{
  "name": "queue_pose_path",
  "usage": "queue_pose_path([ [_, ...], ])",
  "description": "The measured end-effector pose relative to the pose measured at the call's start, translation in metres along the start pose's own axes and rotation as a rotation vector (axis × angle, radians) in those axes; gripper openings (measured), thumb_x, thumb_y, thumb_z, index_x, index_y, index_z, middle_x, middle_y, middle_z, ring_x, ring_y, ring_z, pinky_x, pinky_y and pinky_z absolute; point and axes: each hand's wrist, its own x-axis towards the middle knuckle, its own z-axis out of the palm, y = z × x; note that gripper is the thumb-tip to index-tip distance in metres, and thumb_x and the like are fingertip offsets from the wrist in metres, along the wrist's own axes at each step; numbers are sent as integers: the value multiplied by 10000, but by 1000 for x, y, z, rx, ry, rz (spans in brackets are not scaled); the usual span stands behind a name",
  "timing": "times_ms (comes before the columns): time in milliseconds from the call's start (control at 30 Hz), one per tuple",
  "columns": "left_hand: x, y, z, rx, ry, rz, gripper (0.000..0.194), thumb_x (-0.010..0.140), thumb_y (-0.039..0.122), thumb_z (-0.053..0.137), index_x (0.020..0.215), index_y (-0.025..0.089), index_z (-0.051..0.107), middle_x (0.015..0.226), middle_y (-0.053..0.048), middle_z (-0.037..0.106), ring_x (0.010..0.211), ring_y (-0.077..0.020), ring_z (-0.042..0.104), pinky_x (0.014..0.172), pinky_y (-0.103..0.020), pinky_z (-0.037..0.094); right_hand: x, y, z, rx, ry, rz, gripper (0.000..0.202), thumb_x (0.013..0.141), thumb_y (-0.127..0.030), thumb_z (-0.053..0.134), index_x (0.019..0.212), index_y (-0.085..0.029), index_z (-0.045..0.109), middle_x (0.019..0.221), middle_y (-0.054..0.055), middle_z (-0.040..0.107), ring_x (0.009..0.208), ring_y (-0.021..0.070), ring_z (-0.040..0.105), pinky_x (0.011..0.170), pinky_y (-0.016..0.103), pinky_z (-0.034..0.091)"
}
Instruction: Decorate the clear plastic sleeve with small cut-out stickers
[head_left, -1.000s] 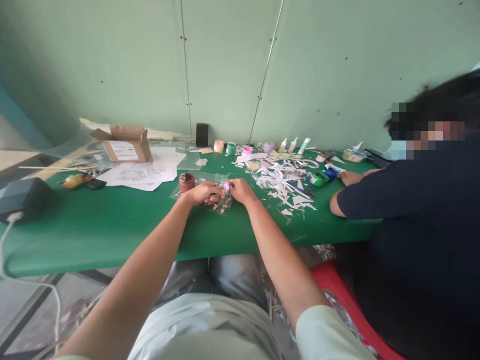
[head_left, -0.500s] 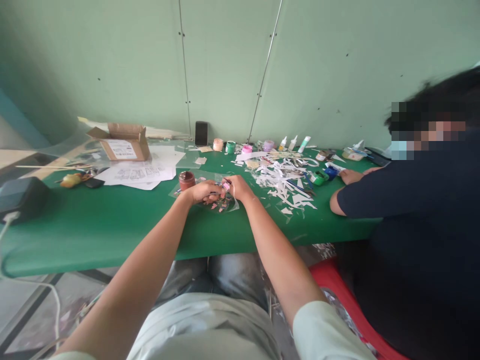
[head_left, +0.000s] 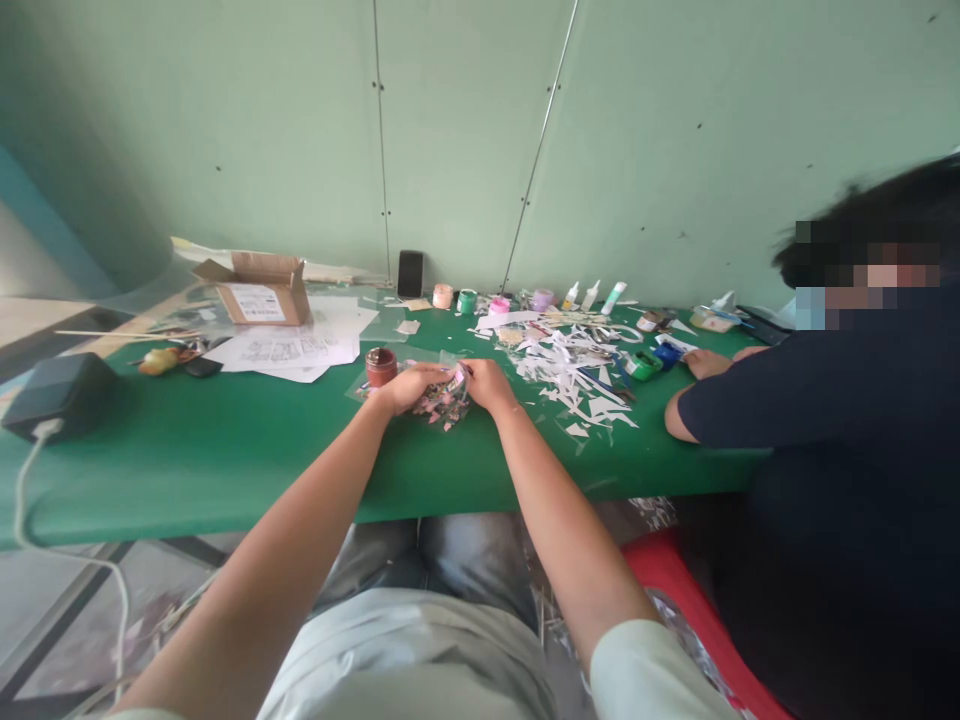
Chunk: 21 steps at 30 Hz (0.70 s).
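Both hands meet over the green bench (head_left: 225,450). The left hand (head_left: 409,385) and right hand (head_left: 486,383) pinch a clear bag (head_left: 444,404) of pink bits. A brown jar (head_left: 381,366) stands just beside them.

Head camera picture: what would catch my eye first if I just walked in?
Probably the two hands meeting mid-table: the left hand and right hand hold a small clear bag of pink bits over the green table. Right of them sprawls a heap of white paper scraps, with a row of little paint pots along the wall behind. A co-worker's arm rests at the right edge.
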Motion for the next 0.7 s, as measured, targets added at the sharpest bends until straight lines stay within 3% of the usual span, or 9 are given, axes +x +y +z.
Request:
queue_pose_path([
  [333,3,-4,-3,-56,-91,-69,290,978,378,608,1134,137,640,985,-49,682,749,-134,655,639,-287,578,1,3,1,30,-60,-15,295,958,-145,520,747,-189,723,784,30,767,778,170,698,693,227,447],
  [533,4,-6,-6,-75,-89,-77,289,978,379,607,1132,138,641,995,-51,682,762,-138,658,648,-293,581,4,6,5,17,-100,0,237,984,-369,629,1025,-143,685,994,38,716,868,172,692,814,370,579],
  [700,4,-6,-6,-65,-92,-99,307,973,374,614,1173,142,635,1068,-70,683,842,-165,676,711,-333,598,4,6,4,8,-126,7,257,985,-364,629,1124,-151,669,1091,57,700,934,191,691,832,387,592],
])
